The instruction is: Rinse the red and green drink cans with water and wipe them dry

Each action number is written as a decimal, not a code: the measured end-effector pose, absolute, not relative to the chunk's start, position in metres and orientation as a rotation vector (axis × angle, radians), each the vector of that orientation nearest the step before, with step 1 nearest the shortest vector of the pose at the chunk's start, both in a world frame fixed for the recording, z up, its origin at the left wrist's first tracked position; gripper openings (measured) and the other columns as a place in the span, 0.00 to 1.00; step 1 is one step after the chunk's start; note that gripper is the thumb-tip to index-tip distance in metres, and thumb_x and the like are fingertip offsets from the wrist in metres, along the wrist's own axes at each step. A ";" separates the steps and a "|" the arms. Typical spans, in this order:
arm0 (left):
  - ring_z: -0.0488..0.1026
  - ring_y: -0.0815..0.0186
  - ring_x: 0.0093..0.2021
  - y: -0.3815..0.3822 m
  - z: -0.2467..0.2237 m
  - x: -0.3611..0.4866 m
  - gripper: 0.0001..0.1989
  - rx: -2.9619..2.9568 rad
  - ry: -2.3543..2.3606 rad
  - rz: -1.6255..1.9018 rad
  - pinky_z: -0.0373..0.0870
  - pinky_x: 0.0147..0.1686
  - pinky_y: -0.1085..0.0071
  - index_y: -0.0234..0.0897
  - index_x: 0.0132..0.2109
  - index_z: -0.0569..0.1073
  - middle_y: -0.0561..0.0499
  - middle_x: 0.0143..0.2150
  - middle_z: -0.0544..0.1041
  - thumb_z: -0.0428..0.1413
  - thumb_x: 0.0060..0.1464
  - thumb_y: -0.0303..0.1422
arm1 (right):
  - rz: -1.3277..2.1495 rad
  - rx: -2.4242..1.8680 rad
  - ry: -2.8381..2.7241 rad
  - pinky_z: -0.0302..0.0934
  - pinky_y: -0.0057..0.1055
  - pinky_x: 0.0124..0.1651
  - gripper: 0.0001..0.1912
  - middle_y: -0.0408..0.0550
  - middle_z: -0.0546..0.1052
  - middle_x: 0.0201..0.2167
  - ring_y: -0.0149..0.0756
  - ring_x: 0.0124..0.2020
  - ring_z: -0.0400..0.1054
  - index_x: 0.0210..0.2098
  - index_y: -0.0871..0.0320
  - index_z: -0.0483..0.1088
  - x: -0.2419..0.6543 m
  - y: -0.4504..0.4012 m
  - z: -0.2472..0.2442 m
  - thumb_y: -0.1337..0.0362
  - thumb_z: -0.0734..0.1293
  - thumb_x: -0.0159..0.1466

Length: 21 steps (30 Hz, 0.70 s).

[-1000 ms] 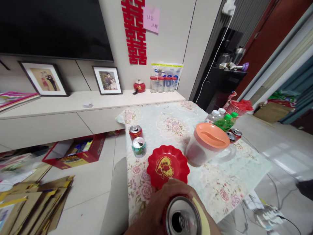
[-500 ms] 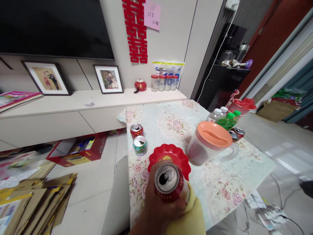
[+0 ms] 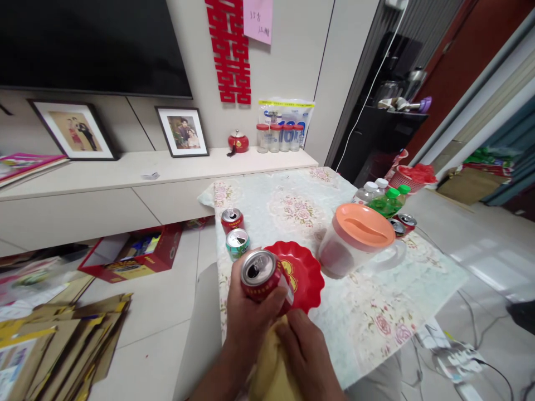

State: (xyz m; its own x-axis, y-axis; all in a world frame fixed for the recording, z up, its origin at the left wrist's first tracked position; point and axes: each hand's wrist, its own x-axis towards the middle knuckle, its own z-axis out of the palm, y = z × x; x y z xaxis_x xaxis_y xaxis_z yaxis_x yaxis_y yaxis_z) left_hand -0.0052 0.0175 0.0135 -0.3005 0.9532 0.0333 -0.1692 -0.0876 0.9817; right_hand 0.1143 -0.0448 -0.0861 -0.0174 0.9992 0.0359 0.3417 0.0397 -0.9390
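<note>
An opened red can is wrapped in the fingers of my left hand, over the near left part of the table. My right hand grips a yellow cloth just below and right of the can. Behind the can lies a red scalloped plate, partly covered by the can and my hands. A green can and another red can stand at the table's left edge, both with opened tops.
A pitcher with an orange lid stands right of the plate. Bottles and two more cans are at the table's right edge. Low cabinet behind; flattened cardboard on the floor at left.
The held can has moved left and slightly up, uncovering more of the plate. My right hand is now visible, holding the yellow cloth, which has moved lower and left.
</note>
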 end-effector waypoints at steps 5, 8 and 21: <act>0.77 0.65 0.34 0.023 0.020 -0.004 0.33 0.761 1.147 1.512 0.77 0.36 0.70 0.40 0.55 0.71 0.53 0.41 0.79 0.72 0.43 0.38 | 0.773 -1.408 -1.611 0.71 0.43 0.50 0.15 0.55 0.76 0.47 0.46 0.48 0.73 0.53 0.53 0.75 0.104 -0.022 -0.099 0.64 0.62 0.70; 0.77 0.66 0.32 0.025 0.016 -0.005 0.34 0.797 1.137 1.461 0.76 0.32 0.71 0.41 0.55 0.69 0.55 0.39 0.78 0.73 0.41 0.37 | 0.744 -1.331 -1.697 0.72 0.43 0.54 0.23 0.56 0.76 0.53 0.46 0.53 0.73 0.64 0.52 0.70 0.107 -0.011 -0.096 0.66 0.61 0.70; 0.76 0.51 0.62 0.020 -0.027 0.008 0.40 1.201 1.215 1.440 0.73 0.63 0.52 0.43 0.68 0.63 0.43 0.62 0.75 0.67 0.49 0.31 | 0.470 -1.366 -1.848 0.74 0.27 0.42 0.10 0.45 0.82 0.41 0.34 0.41 0.79 0.49 0.53 0.74 0.152 -0.030 -0.039 0.67 0.62 0.74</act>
State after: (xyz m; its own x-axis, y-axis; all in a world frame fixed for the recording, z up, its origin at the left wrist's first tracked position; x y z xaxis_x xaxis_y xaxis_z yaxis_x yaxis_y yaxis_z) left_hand 0.0077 0.0200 -0.0268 -0.1489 0.9800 0.1319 -0.0355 -0.1386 0.9897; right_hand 0.1518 -0.0300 -0.0394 -0.1230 0.9230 0.3646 0.6365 0.3552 -0.6846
